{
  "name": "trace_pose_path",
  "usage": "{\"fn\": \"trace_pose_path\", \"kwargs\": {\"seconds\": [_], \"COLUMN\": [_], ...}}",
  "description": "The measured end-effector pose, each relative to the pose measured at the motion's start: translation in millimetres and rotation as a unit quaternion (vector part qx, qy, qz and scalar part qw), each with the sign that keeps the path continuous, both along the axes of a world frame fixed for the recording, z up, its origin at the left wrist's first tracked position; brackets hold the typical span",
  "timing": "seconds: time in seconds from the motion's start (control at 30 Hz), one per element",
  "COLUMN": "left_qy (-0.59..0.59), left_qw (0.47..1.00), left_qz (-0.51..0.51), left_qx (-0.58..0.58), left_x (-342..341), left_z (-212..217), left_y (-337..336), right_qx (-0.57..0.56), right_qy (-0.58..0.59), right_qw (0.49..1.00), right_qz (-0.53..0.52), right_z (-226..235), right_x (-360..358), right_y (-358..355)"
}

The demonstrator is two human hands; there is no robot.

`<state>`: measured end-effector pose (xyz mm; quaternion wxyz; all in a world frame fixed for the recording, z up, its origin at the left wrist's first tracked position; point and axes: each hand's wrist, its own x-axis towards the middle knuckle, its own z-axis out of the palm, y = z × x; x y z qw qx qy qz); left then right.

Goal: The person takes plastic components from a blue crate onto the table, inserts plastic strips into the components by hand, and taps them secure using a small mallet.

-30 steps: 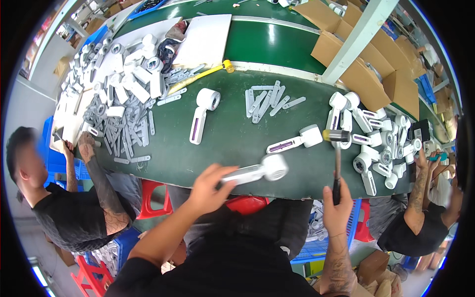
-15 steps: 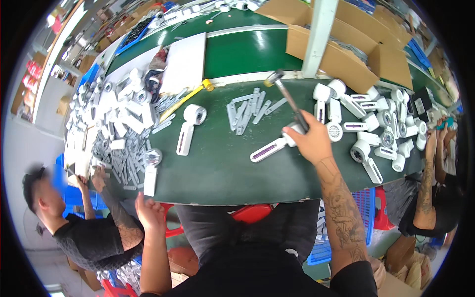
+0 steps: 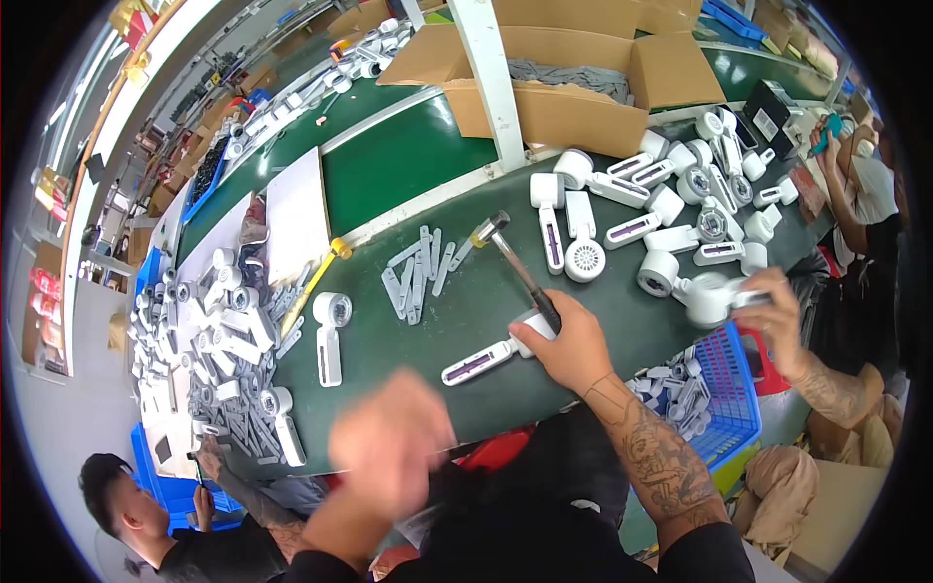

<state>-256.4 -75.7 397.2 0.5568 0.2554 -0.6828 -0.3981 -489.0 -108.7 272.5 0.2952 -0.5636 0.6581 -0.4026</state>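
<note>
My right hand (image 3: 571,352) is closed round the dark grip of a hammer (image 3: 530,277), whose metal head points up and away from me. Under that hand lies a white handheld fan (image 3: 478,363) with a dark slot along its handle, its round head partly covered by my fingers. Smeared by motion, my left hand (image 3: 394,442) hovers by the table's front edge; its fingers cannot be made out. Beyond, several grey plastic strips (image 3: 418,277) lie in a loose pile. Another white fan (image 3: 330,340) rests left of them.
Many white fans (image 3: 671,233) crowd the right side; more white parts (image 3: 219,321) heap at left near a yellow hammer (image 3: 316,282). A co-worker's hand (image 3: 777,316) holds a fan at right. A cardboard box (image 3: 554,112) and post (image 3: 491,87) stand behind; a blue basket (image 3: 729,398) sits below.
My view has swung, shifting the table leftward. My left hand has risen from lower left toward the table's front edge. The right still grips the hammer. A co-worker's hand with a fan appears at right.
</note>
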Motion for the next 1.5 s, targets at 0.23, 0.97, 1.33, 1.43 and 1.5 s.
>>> {"fn": "trace_pose_path", "kwargs": {"seconds": [0.23,0.97,1.33,1.43,1.5], "left_qy": [-0.555,-0.355,-0.317,-0.318,-0.261], "left_qw": [0.803,0.921,0.926,0.929,0.96], "left_qz": [0.218,0.157,0.186,0.16,0.097], "left_qx": [0.006,-0.04,-0.08,-0.103,0.042], "left_x": [-49,12,3,10,11], "left_z": [-118,-117,-133,-136,-136], "left_y": [-195,-40,-47,-52,-51], "right_qx": [-0.018,-0.014,-0.034,-0.041,-0.034], "right_qy": [-0.048,-0.028,-0.023,-0.025,-0.015], "right_qw": [0.996,0.999,0.998,0.998,0.999], "right_qz": [-0.068,-0.027,-0.046,-0.042,-0.033], "right_z": [-2,-7,-10,-11,-8], "right_x": [4,34,39,38,34], "right_y": [10,-9,-7,-8,-8]}}
